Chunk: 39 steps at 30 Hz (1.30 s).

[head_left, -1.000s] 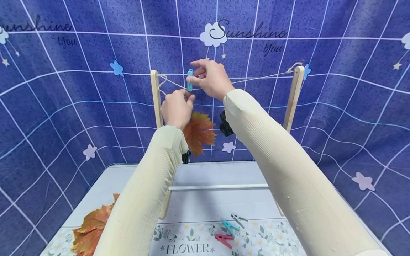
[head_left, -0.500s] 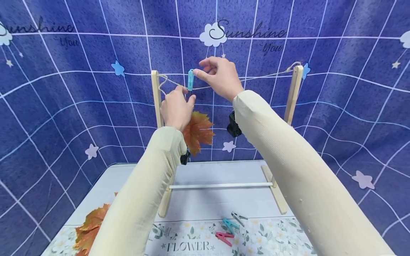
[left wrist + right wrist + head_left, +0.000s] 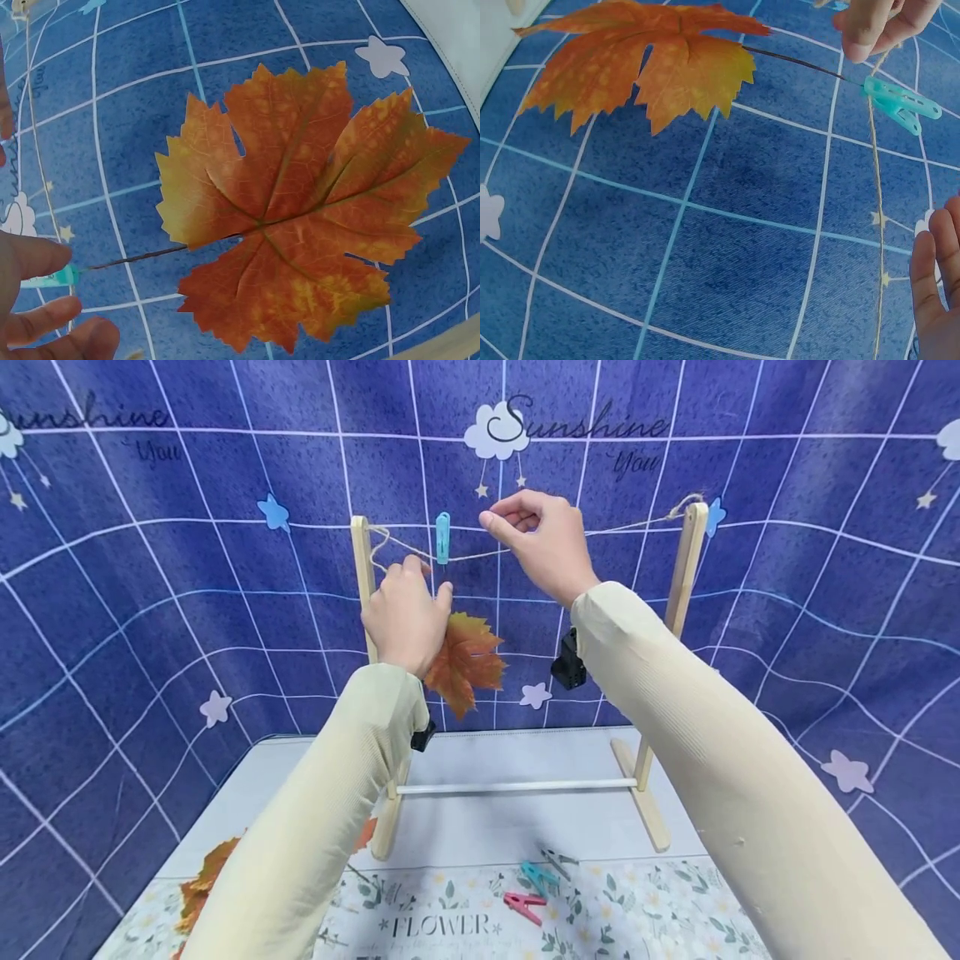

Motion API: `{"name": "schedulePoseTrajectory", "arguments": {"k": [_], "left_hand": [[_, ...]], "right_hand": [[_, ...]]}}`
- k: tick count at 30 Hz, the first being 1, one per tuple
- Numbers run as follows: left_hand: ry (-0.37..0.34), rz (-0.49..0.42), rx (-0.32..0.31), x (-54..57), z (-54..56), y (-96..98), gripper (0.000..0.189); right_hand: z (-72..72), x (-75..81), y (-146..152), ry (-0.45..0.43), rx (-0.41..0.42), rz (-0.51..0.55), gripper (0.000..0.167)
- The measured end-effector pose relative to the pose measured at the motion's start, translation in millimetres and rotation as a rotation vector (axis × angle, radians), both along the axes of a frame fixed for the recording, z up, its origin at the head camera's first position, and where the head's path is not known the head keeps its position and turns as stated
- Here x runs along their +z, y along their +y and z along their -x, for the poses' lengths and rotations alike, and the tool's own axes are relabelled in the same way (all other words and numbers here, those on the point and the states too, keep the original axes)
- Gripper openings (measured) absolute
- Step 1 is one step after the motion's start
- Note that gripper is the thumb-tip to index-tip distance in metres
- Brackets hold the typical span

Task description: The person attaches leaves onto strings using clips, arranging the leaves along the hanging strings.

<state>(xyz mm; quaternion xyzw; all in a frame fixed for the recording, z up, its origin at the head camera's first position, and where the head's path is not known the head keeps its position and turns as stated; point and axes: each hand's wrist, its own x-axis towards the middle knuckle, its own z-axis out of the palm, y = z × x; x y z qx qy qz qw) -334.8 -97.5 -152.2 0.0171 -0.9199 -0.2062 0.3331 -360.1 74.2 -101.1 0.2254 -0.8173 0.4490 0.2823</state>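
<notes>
A light-blue clothespin (image 3: 442,538) stands clipped on the twine (image 3: 480,556), with the stem of an orange maple leaf (image 3: 467,664) in its jaws. The leaf hangs below the twine by its thin brown stem (image 3: 142,258). Just left of and below the clothespin is my left hand (image 3: 408,614), thumb and fingers apart and nothing held. In the right wrist view its fingertips come close to the twine and stem. My right hand (image 3: 551,539) hovers right of the clothespin, a gap between them, its fingers loosely bent and holding nothing.
Two wooden posts (image 3: 686,568) carry the twine, and a white rod (image 3: 517,787) joins their feet. On the table lie a pink clothespin (image 3: 524,906), a teal clothespin (image 3: 540,877) and a grey clothespin (image 3: 557,862). More maple leaves (image 3: 202,881) lie front left, partly behind my left sleeve.
My right hand has let go of the light-blue clothespin and moved away to the right. My left hand has eased slightly left, away from the stem. The leaf stays hanging.
</notes>
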Motion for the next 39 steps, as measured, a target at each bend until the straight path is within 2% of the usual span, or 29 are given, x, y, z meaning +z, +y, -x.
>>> {"name": "schedulePoseTrajectory", "arguments": {"k": [8, 19, 23, 27, 31, 36, 39], "left_hand": [[0.046, -0.007, -0.014, -9.1, -12.0, -10.2, 0.041], [0.102, -0.009, -0.003, -27.7, -23.7, -37.4, 0.031], [0.136, -0.006, 0.015, -37.6, -28.6, -49.6, 0.028], [0.136, 0.007, 0.012, -49.0, -36.7, -58.6, 0.027], [0.131, 0.027, -0.003, -61.9, -47.8, -66.5, 0.025], [0.125, 0.059, 0.004, -80.3, -63.5, -79.3, 0.024], [0.097, 0.063, 0.006, -91.4, -73.1, -86.9, 0.023]], "right_hand": [[-10.7, -14.1, 10, 0.031, 0.023, 0.023, 0.030], [-27.9, -41.2, 27, 0.018, 0.042, -0.052, 0.028], [-32.0, -51.6, 32, 0.012, 0.054, -0.074, 0.026], [-35.3, -65.9, 35, 0.012, 0.066, -0.096, 0.024], [-41.2, -83.9, 41, -0.001, 0.083, -0.129, 0.024], [-50.0, -108.6, 53, -0.063, 0.093, -0.167, 0.024], [-54.3, -122.7, 63, -0.097, 0.088, -0.161, 0.024]]}}
